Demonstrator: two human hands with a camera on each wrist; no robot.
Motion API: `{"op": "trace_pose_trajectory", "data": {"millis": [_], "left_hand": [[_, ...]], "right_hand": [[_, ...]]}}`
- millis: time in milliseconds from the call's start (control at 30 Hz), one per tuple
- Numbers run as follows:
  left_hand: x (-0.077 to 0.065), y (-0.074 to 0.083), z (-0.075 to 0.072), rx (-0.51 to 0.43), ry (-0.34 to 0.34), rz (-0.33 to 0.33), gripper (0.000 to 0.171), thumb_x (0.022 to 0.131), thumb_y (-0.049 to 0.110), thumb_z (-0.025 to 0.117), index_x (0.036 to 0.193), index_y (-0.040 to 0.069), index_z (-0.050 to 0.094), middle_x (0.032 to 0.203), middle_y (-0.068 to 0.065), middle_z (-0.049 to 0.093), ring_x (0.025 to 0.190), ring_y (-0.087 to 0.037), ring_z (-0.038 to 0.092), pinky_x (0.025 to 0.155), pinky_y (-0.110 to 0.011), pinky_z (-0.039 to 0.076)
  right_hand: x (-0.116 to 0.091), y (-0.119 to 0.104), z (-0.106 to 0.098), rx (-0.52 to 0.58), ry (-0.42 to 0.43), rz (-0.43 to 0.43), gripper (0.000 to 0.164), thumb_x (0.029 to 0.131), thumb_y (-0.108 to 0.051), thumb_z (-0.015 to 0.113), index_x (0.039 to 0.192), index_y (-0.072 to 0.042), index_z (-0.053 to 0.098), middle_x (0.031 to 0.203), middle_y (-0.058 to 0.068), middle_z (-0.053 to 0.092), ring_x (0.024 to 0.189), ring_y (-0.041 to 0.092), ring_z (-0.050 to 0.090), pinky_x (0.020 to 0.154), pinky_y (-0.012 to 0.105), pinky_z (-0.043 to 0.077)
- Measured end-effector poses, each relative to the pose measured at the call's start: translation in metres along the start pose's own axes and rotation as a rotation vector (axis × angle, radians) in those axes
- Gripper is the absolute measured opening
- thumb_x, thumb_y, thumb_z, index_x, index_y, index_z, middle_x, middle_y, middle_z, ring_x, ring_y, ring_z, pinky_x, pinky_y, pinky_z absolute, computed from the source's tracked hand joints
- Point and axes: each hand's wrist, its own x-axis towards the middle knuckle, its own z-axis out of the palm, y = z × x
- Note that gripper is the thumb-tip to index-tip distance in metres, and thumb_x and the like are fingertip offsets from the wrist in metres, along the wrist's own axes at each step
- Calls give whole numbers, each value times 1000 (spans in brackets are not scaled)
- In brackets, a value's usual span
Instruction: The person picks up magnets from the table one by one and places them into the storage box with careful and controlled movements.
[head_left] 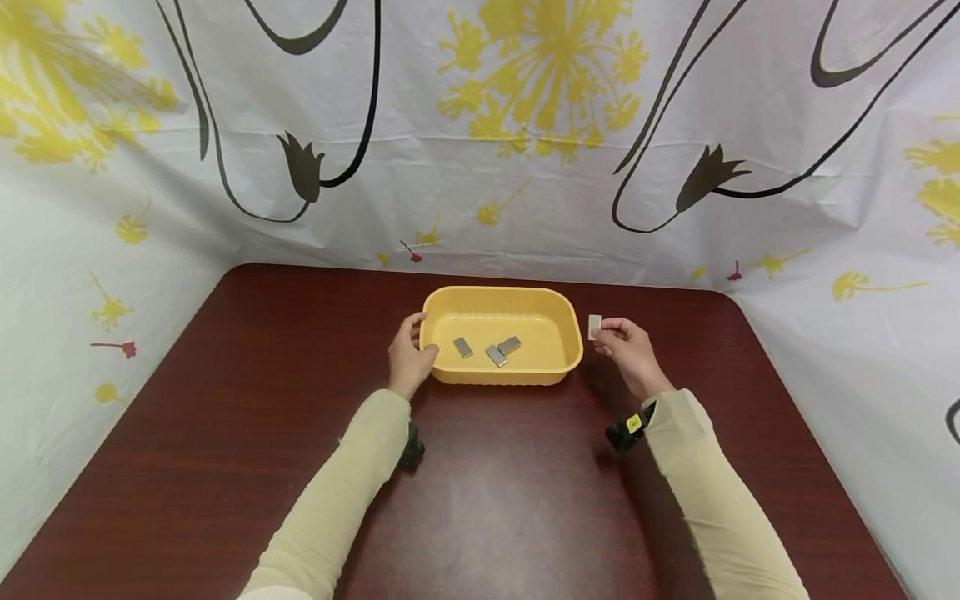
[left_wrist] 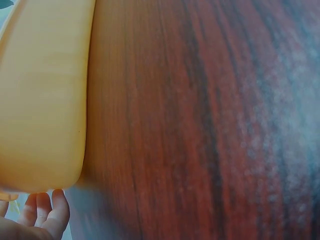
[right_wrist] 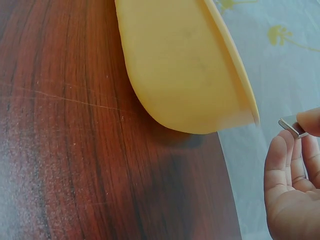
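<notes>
A yellow plastic basin (head_left: 498,377) sits on the table. Three small flat silver-grey rectangular pieces (head_left: 462,347) lie on its floor, two of them touching. At the basin's left end my left hand (head_left: 408,358) grips the rim, thumb over the front left corner and fingers along the outside; the left wrist view has its fingertips (left_wrist: 60,202) against the end wall. My right hand (head_left: 632,354), just beyond the right end, pinches a similar flat piece (head_left: 594,326) between thumb and fingers. In the right wrist view that piece (right_wrist: 292,126) shows a metallic edge, apart from the basin.
The dark red wood-grain table (head_left: 495,500) extends around the basin. Behind it and at both sides hangs a white curtain (head_left: 420,167) with yellow and dark flower prints. A black wrist camera (head_left: 628,427) is strapped at the right sleeve cuff.
</notes>
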Motion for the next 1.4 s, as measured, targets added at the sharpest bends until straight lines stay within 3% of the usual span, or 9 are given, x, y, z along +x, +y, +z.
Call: {"op": "trace_pose_trajectory", "data": {"millis": [200, 467, 600, 767, 1400], "left_hand": [[1, 1, 0, 3, -1, 0, 55, 75, -4, 53, 126, 17, 46, 117, -13, 52, 97, -25, 53, 72, -36, 49], [2, 0, 1, 8, 1, 14, 55, 75, -4, 53, 126, 16, 47, 114, -12, 53, 95, -25, 54, 70, -35, 49], [2, 0, 2, 10, 7, 12, 55, 75, -4, 54, 125, 17, 47, 113, -11, 53, 95, -25, 54, 69, -35, 50], [3, 0, 2, 6, 1, 5, 55, 75, -3, 54, 126, 18, 47, 115, -11, 53, 96, -24, 54, 70, -35, 50], [1, 0, 0, 13, 7, 13, 57, 74, -4, 53, 127, 16, 47, 114, -13, 54, 93, -25, 55, 68, -34, 49]], "right_hand": [[1, -3, 3, 24, 2, 0, 19, 87, -13, 57, 100, -3, 46, 79, -6, 56, 74, 12, 56, 72, 21, 47], [4, -7, 10, 6, -14, -4, 18, 87, -11, 56, 100, -2, 47, 79, -3, 56, 71, 9, 57, 79, 31, 47], [4, -9, 13, 1, -32, -11, 19, 87, -11, 56, 100, -2, 47, 80, 0, 55, 78, 16, 59, 81, 34, 46], [4, -12, 17, -6, -40, -18, 19, 87, -11, 56, 100, -1, 47, 78, -1, 55, 82, 22, 58, 76, 29, 47], [3, -15, 35, -29, -65, -45, 17, 88, -9, 55, 101, 0, 49, 81, -2, 54, 77, 13, 54, 74, 25, 46]]}}
